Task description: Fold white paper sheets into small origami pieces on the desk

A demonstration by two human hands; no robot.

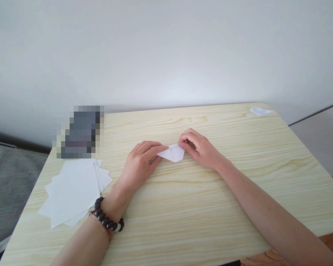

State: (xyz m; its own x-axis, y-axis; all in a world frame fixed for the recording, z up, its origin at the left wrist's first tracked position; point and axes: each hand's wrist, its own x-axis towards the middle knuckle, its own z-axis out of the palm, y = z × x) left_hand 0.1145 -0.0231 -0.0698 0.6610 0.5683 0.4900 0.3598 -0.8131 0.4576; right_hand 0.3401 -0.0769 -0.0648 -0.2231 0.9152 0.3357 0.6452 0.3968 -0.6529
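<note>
A small folded piece of white paper (175, 153) is held between my two hands, low over the middle of the table. Its left end is pinched by my left hand (141, 160), the thumb below and the fingers on top. At the upper right edge, my right hand (197, 147) grips the paper between thumb and fingertips. Crease lines run across the paper, and its lower edge comes to a blunt point. The fingertips hide both of its ends in part.
Loose white sheets (74, 192) lie in an uneven stack at the table's left. Behind them is a dark, pixelated flat object (81, 131). Another folded white paper (259, 111) rests at the far right corner. A white wall (166, 55) borders the table's back edge.
</note>
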